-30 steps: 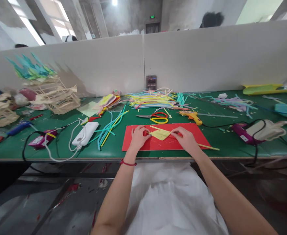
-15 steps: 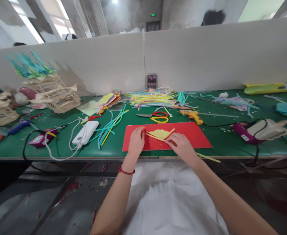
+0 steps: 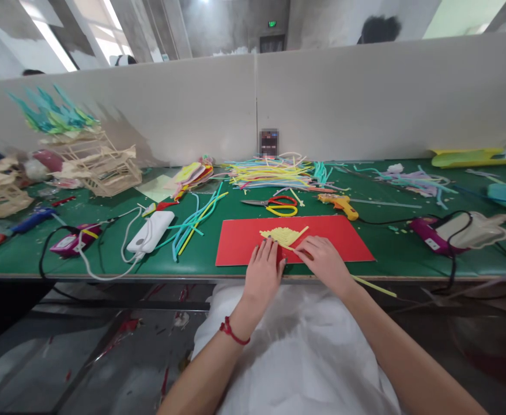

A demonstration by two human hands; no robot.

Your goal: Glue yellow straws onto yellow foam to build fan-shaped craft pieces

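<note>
A red board [image 3: 240, 242] lies flat near the table's front edge, bearing a pale yellow fan-shaped piece [image 3: 284, 235] built from close-set strips. My left hand [image 3: 262, 271] rests palm down with its fingers stretched out, their tips pressing on the lower left edge of the yellow piece. At its lower right, my right hand [image 3: 325, 262] has thumb and fingers pinched on a yellow strip [image 3: 301, 231] that runs up along the piece's right edge. The fingers hide part of that strip.
Red-and-yellow-handled scissors [image 3: 281, 206] and a yellow glue gun [image 3: 339, 204] lie behind the board. A heap of coloured strips [image 3: 270, 174] is farther back. Left are a white power bank [image 3: 151, 231] with cables and loose strips [image 3: 196, 225]. A loose yellow strip [image 3: 376, 286] overhangs the front edge.
My left hand has moved right and toward me, from the board's left part, and its fingers have straightened onto the yellow piece. My right hand stays at the lower right edge.
</note>
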